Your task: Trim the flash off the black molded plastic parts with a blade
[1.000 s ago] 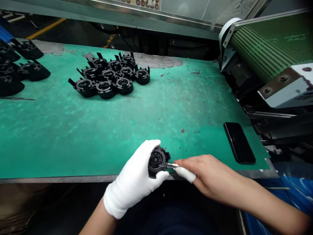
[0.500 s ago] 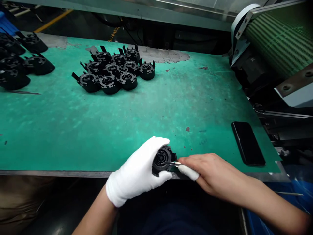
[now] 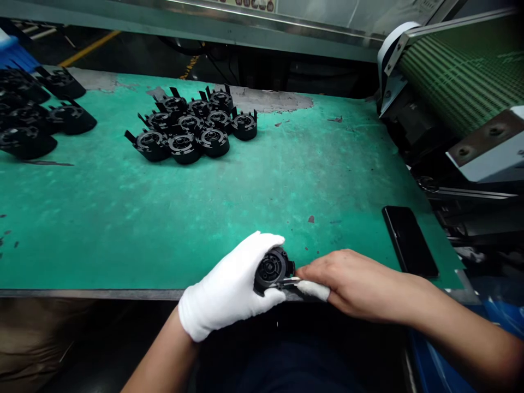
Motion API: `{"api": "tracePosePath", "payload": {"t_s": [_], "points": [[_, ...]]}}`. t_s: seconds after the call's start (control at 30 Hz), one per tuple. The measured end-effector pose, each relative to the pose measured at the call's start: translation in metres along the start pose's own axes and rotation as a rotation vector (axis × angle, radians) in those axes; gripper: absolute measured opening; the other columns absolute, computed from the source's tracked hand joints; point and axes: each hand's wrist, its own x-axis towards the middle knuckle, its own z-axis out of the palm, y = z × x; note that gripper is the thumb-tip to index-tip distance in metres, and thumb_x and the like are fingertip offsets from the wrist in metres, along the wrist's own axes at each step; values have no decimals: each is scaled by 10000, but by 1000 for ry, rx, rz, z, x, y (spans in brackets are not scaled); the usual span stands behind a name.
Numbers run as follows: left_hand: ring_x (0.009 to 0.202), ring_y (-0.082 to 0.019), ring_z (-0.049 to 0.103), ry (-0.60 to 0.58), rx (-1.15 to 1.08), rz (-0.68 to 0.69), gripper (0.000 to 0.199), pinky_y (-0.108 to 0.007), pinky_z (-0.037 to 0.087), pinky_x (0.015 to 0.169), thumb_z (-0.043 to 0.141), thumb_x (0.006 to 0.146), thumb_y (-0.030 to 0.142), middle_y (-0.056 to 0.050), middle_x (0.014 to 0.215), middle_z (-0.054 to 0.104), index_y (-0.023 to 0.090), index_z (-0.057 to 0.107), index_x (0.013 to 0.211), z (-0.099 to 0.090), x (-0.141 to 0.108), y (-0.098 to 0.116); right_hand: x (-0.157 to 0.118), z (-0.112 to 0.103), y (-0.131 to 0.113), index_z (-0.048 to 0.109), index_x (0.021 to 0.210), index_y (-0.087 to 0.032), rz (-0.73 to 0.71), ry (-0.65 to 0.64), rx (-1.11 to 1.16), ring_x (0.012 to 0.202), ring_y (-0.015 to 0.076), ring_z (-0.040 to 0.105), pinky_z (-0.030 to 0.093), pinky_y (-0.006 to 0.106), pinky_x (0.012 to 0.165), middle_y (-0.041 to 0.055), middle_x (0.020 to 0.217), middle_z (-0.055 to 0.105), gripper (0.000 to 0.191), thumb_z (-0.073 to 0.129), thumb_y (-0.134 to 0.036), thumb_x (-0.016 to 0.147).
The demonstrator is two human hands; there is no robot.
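My left hand [image 3: 235, 284], in a white glove, is closed around a round black plastic part [image 3: 270, 267] at the table's front edge. The part's ribbed inner face is turned up. My right hand [image 3: 352, 284] is bare except for a white cover on the thumb. Between its thumb and finger it pinches a slim knife [image 3: 291, 281], whose tip meets the part's lower right rim. The handle is mostly hidden inside the right hand.
On the green table [image 3: 262, 191] stands a cluster of similar black parts [image 3: 184, 147], with another group [image 3: 69, 117] at the far left. A black phone [image 3: 410, 240] lies on the right. Beyond it is a green conveyor belt [image 3: 454, 71].
The knife tip has moved from across the part's face down to its lower right rim. The left hand keeps its hold. The camera view has shifted slightly.
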Motion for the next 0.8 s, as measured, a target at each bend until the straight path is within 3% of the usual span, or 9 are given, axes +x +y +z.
{"api": "tracePosePath", "payload": {"t_s": [0.2,0.3,0.43,0.5,0.57,0.67,0.8], "points": [[1169,-239,577,37,0,4,574,-407,501,1062,738,825,432,-56,1262,577,256,482,1308,5,0,1,-13,9,0,645,1103,-249,42,136,173,949,214,674,435,289,793,26,1039,729,308,483,-80,903],[1239,-267,563,199,73,-29,682,-451,476,1114,756,811,446,-85,1319,563,245,423,1371,27,-5,-2,-22,23,-11,611,1051,-259,151,219,410,880,180,625,415,289,758,-1,966,688,210,451,-159,959],[1356,-322,494,506,214,-92,834,-539,423,1169,767,806,417,-153,1444,488,208,308,1471,61,-16,-8,-21,67,-39,512,989,-241,398,106,1160,538,109,422,319,229,480,-67,664,476,126,415,-314,956],[1342,-313,513,585,234,-136,836,-524,438,1164,788,793,388,-148,1435,500,209,326,1467,71,-19,-10,-12,94,-52,477,973,-230,417,94,1533,477,74,334,240,205,434,-94,628,412,148,462,-344,880],[1309,-306,540,632,243,-181,830,-510,452,1154,815,771,402,-140,1397,530,201,366,1440,74,-20,-9,-3,116,-61,467,942,-222,373,139,1742,467,50,313,213,196,446,-105,610,405,193,511,-357,811],[1259,-303,569,649,265,-224,807,-504,476,1128,829,751,441,-136,1341,565,185,419,1397,73,-19,-5,6,131,-66,464,911,-224,328,171,1851,455,41,302,187,199,446,-110,590,409,197,540,-366,796],[1218,-299,588,663,275,-224,777,-498,501,1097,814,763,463,-143,1311,574,173,441,1379,69,-15,0,6,126,-65,448,887,-237,262,199,1819,438,55,249,179,215,431,-114,568,379,183,538,-389,839]]}}
